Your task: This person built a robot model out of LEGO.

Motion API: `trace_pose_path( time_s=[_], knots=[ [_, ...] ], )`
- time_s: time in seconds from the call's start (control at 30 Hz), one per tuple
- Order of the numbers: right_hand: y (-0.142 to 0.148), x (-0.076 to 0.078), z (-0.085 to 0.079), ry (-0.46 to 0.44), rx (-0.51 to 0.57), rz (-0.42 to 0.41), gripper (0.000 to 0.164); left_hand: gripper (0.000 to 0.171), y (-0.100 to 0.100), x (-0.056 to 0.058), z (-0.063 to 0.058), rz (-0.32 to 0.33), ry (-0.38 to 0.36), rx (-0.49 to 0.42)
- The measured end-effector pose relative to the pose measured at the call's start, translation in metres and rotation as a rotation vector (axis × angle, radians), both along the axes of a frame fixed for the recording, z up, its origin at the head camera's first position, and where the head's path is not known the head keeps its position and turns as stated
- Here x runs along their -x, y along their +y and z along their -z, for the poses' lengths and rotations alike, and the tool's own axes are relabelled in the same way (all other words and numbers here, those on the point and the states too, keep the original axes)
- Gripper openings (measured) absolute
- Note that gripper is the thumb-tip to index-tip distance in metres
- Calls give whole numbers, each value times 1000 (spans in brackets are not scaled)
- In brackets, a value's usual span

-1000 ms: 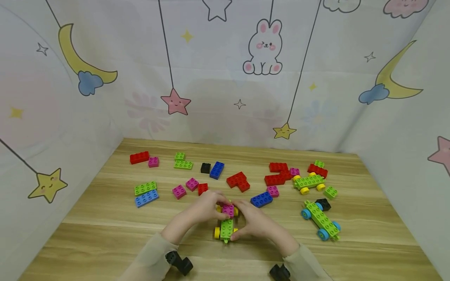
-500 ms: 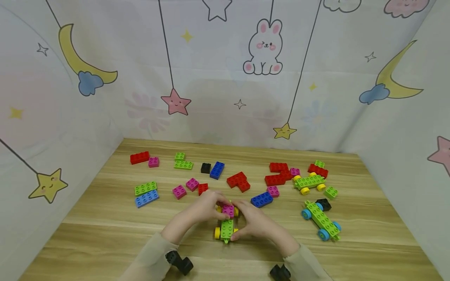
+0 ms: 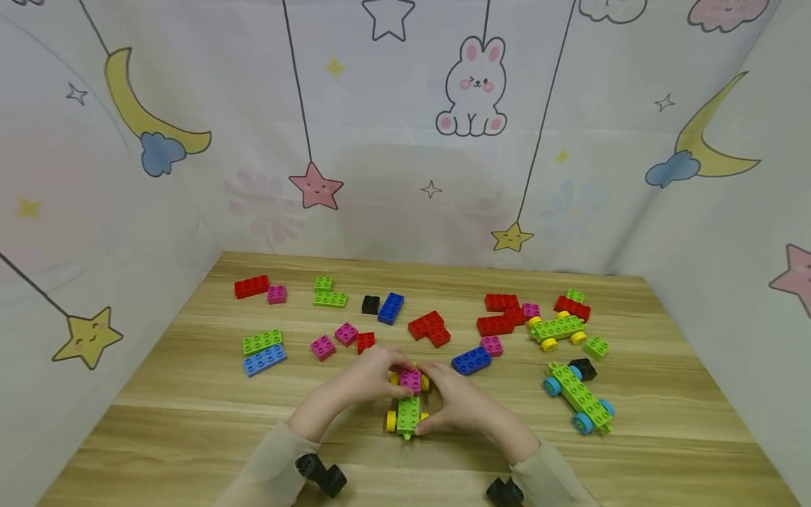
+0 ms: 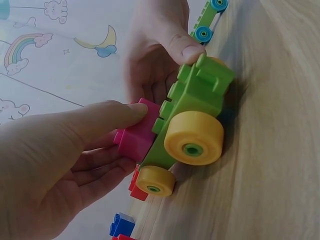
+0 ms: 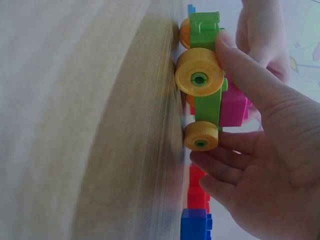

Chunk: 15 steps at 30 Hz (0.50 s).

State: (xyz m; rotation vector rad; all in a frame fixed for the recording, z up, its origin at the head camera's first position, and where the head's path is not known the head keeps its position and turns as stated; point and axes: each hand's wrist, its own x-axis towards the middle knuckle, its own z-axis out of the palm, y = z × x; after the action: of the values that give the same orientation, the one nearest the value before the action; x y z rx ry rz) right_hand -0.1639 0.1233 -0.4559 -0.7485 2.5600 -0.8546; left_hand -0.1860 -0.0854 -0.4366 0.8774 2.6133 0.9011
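Note:
A green toy car base (image 3: 408, 415) with yellow wheels (image 4: 194, 137) stands on the table in front of me. On the studs at its far end sits a pink square building brick (image 3: 410, 382). My left hand (image 3: 372, 374) pinches that brick, thumb on the near side and fingers beyond it. From the right, my right hand (image 3: 457, 399) grips the car base lengthwise. Its thumb (image 5: 245, 67) presses the near end, and its fingers reach the far end by the front wheel. The far wheels are partly hidden behind the fingers in the head view.
Right of the hands lie a green base with blue wheels (image 3: 579, 398) and another with yellow wheels (image 3: 557, 328). A blue brick (image 3: 472, 360) is just beyond my right hand. Red bricks (image 3: 429, 328) and pink bricks (image 3: 323, 346) lie farther back. Printed cloth walls border the table.

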Motion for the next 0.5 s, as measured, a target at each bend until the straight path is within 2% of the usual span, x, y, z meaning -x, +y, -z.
trace_pose_path(
  time_s=[0.23,0.5],
  knots=[
    [-1,0,0,7,9,-4,99,32,-2,0,0,30,50,15],
    [0,-1,0,4,28,-8,101,37,-5,1,-6,58,70,12]
  ],
)
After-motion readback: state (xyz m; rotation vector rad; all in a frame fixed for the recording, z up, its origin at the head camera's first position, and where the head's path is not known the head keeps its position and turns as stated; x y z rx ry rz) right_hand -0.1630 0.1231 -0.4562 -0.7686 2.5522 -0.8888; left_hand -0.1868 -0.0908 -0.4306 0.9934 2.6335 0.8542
